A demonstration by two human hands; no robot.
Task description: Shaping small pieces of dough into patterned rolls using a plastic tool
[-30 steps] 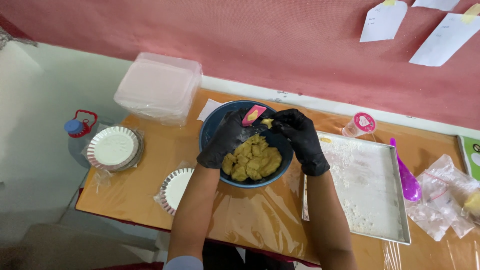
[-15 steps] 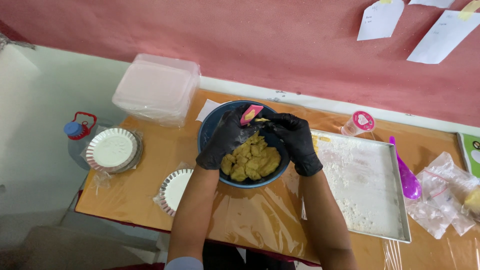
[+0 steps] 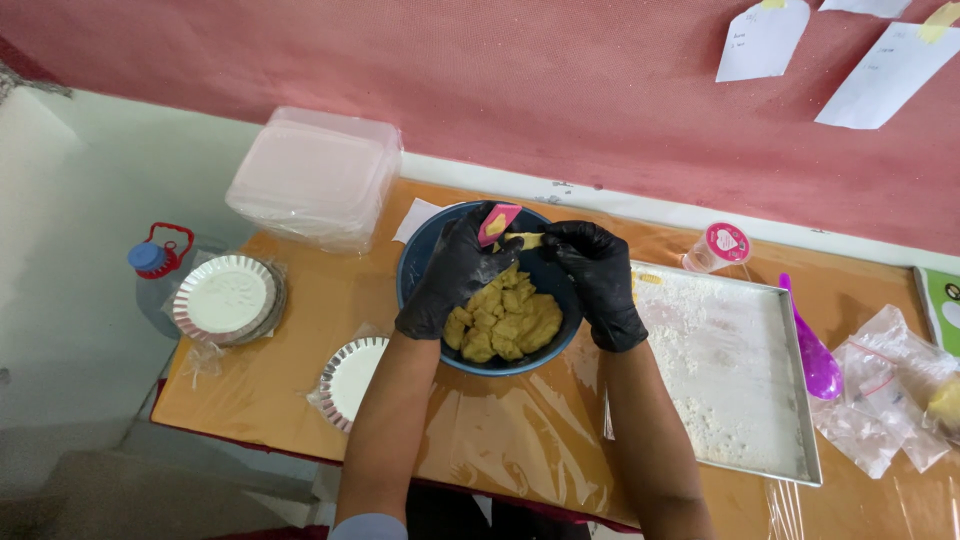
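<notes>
A dark blue bowl (image 3: 420, 262) holds several chunks of yellow-brown dough (image 3: 505, 320) near the middle of the table. Both my hands wear black gloves and meet over the bowl's far rim. My left hand (image 3: 450, 272) grips a small pink scraper (image 3: 497, 223) smeared with dough. My right hand (image 3: 598, 280) pinches a piece of dough (image 3: 527, 239) right next to the scraper's blade.
A floured metal tray (image 3: 730, 370) lies right of the bowl, with a purple spoon (image 3: 812, 350), a small lidded cup (image 3: 720, 245) and plastic bags (image 3: 885, 400) beyond. Left are stacked clear containers (image 3: 315, 178), fluted foil pans (image 3: 225, 298) (image 3: 350, 380) and a blue-capped bottle (image 3: 158, 262).
My hands stay together over the bowl's far rim, shifting only slightly while working the dough on the scraper. Nothing else on the table has moved.
</notes>
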